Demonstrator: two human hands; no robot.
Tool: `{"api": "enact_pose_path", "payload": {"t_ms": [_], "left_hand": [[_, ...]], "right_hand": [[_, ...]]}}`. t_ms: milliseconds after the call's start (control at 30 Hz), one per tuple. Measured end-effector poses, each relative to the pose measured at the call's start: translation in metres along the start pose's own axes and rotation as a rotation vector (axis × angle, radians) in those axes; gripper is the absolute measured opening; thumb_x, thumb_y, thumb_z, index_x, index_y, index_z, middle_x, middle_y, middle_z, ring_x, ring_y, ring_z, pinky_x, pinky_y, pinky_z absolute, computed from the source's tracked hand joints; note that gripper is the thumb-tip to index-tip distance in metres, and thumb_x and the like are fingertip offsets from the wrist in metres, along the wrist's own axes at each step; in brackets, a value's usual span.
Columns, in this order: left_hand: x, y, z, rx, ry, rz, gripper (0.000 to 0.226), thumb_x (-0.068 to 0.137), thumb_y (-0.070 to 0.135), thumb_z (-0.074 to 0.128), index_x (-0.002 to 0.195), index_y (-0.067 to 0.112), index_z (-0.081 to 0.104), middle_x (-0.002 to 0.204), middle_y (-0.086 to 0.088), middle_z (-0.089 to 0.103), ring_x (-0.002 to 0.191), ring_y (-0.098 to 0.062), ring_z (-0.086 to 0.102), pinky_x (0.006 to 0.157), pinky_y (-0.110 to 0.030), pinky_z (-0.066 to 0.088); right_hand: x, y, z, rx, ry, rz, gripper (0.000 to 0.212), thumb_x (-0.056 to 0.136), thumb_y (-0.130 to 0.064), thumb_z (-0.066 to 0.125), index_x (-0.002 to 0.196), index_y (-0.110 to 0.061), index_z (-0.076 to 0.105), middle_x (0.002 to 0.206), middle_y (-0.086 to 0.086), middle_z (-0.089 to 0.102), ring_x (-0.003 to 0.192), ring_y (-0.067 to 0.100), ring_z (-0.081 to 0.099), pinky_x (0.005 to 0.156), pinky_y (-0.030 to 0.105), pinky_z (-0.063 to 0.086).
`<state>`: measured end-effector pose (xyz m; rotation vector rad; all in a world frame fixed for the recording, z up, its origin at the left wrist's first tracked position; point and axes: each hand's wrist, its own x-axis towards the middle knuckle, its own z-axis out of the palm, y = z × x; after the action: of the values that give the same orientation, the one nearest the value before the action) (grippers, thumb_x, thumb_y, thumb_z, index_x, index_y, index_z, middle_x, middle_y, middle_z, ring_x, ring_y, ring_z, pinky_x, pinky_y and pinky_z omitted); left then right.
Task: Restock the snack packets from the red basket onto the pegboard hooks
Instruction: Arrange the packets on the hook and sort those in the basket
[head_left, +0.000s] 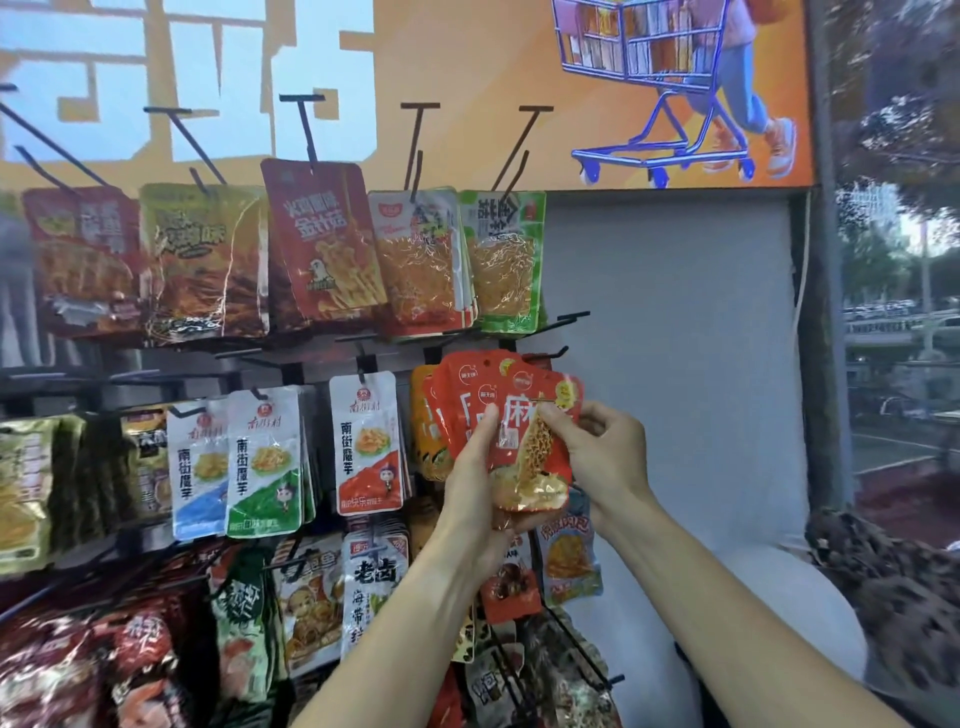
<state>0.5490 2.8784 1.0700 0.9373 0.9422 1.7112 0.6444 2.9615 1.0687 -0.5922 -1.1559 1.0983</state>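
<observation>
Orange poster board (467, 78) with a blue shopping-cart drawing (660, 88) tops a black wire pegboard rack (291, 371), beside a pale grey panel (670, 338); trees and parked cars show past the rack's right edge. Black metal hooks (535, 140) carry rows of snack packets: a red pouch printed "金针菇" (324, 244) in the top row, white pouches reading "南街魔芋" (369, 441) in the middle row, and one marked "老卤" (375, 587) lower down. Both forearms reach up from the bottom edge to a fanned bunch of glossy red-orange snack packets (511, 415), whose front one shows "麻". The bunch sits at the right end of the middle row, just under a hook tip (545, 357). The left hand (475, 478) cups the bunch from below, thumb pressed on its front. The right hand (597, 447) pinches the front packet's upper right edge between thumb and curled fingers.
</observation>
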Motion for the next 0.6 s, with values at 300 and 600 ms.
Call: {"api": "enact_pose_path", "payload": {"t_ms": [300,600], "left_hand": [[-0.004,0.002,-0.006,0.074,0.011,0.036,0.047,0.097,0.062,0.06,0.123,0.025,0.07,0.109,-0.01,0.081,0.098,-0.034,0.079,0.066,-0.041,0.067],[-0.005,0.003,-0.009,0.083,0.01,0.052,0.04,0.098,0.059,0.062,0.121,0.028,0.068,0.106,-0.008,0.082,0.096,-0.036,0.079,0.07,-0.046,0.067]], "right_hand": [[0.048,-0.018,-0.011,-0.118,0.048,-0.207,0.037,0.095,-0.017,0.075,0.104,-0.044,0.052,0.105,0.01,0.073,0.085,0.027,0.077,0.069,0.055,0.064],[0.064,-0.018,-0.011,-0.36,0.0,-0.231,0.037,0.096,-0.017,0.074,0.13,-0.029,0.064,0.114,0.002,0.067,0.095,0.021,0.072,0.079,0.045,0.065]]}}
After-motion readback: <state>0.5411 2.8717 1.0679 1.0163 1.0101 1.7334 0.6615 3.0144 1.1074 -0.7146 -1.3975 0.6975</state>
